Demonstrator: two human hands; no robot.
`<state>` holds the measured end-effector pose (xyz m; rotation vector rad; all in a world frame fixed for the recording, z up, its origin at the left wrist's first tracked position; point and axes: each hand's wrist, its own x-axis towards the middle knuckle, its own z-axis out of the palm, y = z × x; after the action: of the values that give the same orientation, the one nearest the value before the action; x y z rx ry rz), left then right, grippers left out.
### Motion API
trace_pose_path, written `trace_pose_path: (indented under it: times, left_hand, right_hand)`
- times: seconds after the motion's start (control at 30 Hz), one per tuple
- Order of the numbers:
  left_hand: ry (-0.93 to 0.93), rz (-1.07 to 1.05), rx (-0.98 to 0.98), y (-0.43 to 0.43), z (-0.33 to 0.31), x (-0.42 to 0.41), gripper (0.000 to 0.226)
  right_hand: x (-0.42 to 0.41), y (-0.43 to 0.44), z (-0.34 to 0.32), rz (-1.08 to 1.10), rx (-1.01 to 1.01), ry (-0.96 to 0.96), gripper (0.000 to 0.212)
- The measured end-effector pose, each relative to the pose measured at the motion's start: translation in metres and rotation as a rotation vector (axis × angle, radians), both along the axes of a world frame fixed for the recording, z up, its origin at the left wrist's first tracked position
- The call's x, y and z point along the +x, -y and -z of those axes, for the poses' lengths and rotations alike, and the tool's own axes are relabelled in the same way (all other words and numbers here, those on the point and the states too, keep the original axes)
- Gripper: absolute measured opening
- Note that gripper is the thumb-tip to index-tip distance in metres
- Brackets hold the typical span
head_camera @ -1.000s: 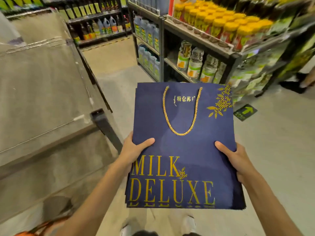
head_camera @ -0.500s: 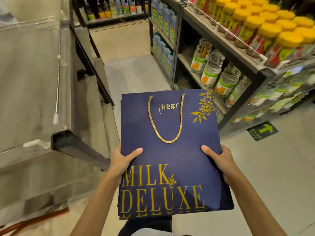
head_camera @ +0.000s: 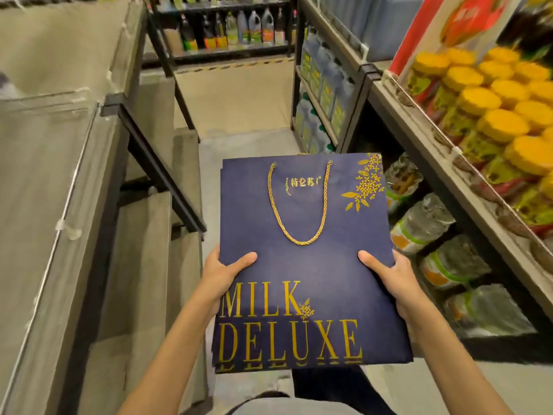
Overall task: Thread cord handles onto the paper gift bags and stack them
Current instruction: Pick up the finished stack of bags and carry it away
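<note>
Head shows flat paper bags (head_camera: pixel 329 280), twisted cord (head_camera: pixel 302 242).

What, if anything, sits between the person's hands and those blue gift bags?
Nothing visible. The left hand and right hand grip the stack of bags at its side edges, thumbs pressed on the top bag.

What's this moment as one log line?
left hand: grips bag stack | right hand: grips bag stack | cord handle: threaded, lying on top

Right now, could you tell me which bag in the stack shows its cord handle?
The top bag: a gold cord handle loops across its front; the bags beneath show only edges.
</note>
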<state>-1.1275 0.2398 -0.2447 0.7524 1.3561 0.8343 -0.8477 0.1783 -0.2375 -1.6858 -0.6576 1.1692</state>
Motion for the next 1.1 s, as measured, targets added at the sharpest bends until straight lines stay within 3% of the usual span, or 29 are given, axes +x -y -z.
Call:
trace_pose_path:
  times: [0.37,0.57,0.7,0.83,1.0,1.1]
  left_hand:
    - [-0.019,-0.286,-0.015,-0.286,0.016,0.04,0.04]
    - [-0.031,-0.453,-0.073,-0.417,0.009,0.034,0.05]
    - [-0.006,-0.533,-0.112,-0.508,0.026,0.024,0.047]
    - [0.018,-0.596,-0.107,-0.616,0.05,0.002,0.039]
    - [0.032,-0.688,-0.138,-0.734,0.062,-0.033,0.048]
    - [0.055,-0.735,-0.193,-0.788,0.071,-0.049,0.054]
  right_hand:
    - [0.045,-0.363,0.015,-0.252,-0.041,-0.01,0.025]
    - [0.038,-0.544,0.003,-0.429,-0.077,-0.005,0.027]
    - [0.022,-0.661,0.019,-0.531,-0.112,0.008,0.033]
    - [-0.009,-0.788,0.042,-0.609,-0.112,0.0,0.025]
    - [-0.06,-0.936,0.059,-0.715,-0.184,0.04,0.035]
    - [-0.086,-1.013,0.068,-0.821,-0.19,0.068,0.03]
